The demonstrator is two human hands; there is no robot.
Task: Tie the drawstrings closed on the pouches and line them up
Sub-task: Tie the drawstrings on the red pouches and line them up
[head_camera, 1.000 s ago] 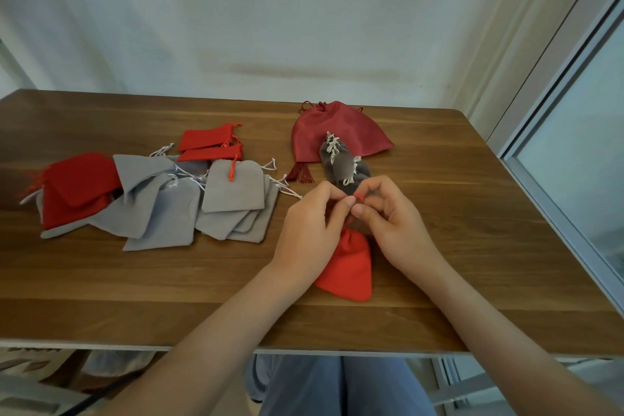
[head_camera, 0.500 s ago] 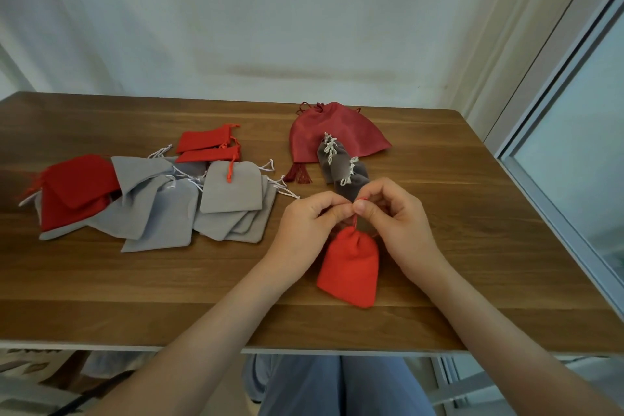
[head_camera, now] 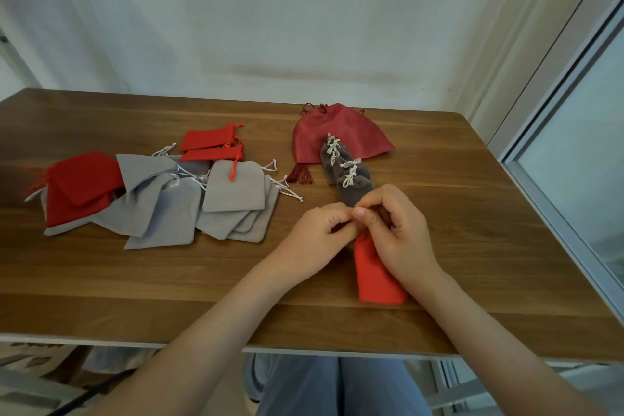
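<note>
Well to the left of both hands, a loose heap of open pouches lies on the wooden table (head_camera: 135, 297): bright red pouches (head_camera: 81, 186) at the far end, then flat grey pouches (head_camera: 233, 189) overlapping one another, their white cords (head_camera: 287, 191) trailing toward the hands. Beyond the heap, two smaller red pouches (head_camera: 209, 142) lie stacked. The left hand (head_camera: 317, 233) has its fingers curled, thumb and forefinger pinched at the gathered neck of the red pouch (head_camera: 374, 277). This pouch lies on the table under and between the two hands, its bottom pointing toward the person. Its own cords are hidden behind the fingers. Just beyond the fingertips, a row of dark grey pouches (head_camera: 356, 191) with knotted white ties runs away from the hands, each overlapping the next. The row's far end rests on a large dark red satin bag (head_camera: 337, 128) with a tassel (head_camera: 300, 176). The right hand (head_camera: 401, 233) is curled too, pinching the same neck against the left hand's fingertips, its palm covering the pouch's right edge
</note>
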